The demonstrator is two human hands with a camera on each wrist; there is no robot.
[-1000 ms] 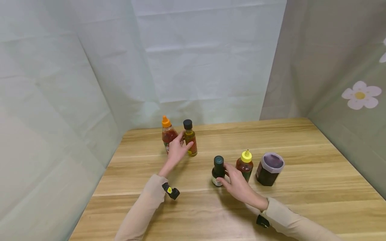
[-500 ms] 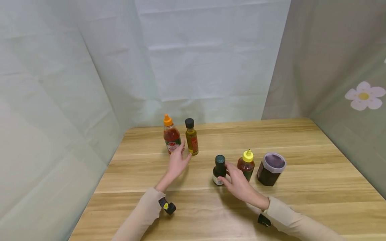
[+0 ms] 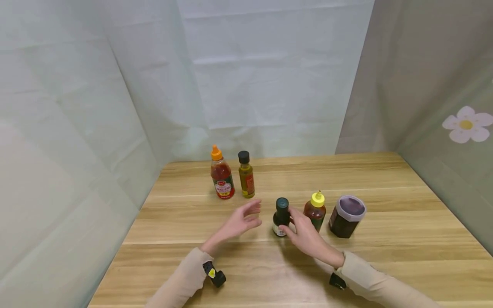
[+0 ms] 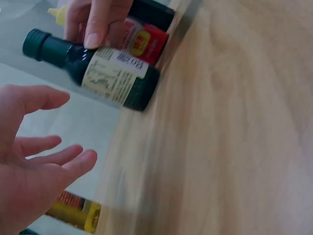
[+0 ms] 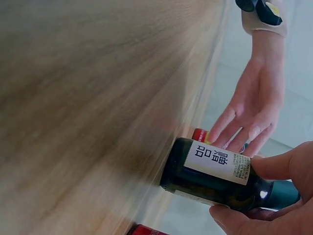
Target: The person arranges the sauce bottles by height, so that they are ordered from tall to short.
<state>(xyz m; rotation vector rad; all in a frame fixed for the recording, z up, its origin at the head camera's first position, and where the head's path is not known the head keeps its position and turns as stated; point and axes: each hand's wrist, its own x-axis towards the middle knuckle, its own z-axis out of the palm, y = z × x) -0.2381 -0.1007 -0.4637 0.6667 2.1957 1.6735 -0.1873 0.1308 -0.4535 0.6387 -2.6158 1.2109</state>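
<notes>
My right hand (image 3: 308,239) holds a dark green bottle (image 3: 280,219) with a cream label, standing upright on the table. In the right wrist view, thumb and fingers curl round the bottle's (image 5: 210,171) upper part. My left hand (image 3: 240,221) hovers left of that bottle with relaxed fingers and nothing in its grasp. The left wrist view shows a gap between the left fingers (image 4: 78,164) and the green bottle (image 4: 110,73). Behind the left hand stand a red sauce bottle with an orange nozzle (image 3: 222,179) and a slim black-capped bottle of yellowish liquid (image 3: 246,177).
Just right of my right hand stands a red sauce bottle with a yellow nozzle (image 3: 316,209), partly hidden by the hand. Beside it is a dark faceted jar with a pale lilac rim (image 3: 344,220). Pale cloth hangs (image 3: 265,94) behind the wooden table (image 3: 400,222).
My left hand has come away from the orange-nozzle and black-capped bottles, moving right and nearer to me. The right hand and its green bottle have stayed put.
</notes>
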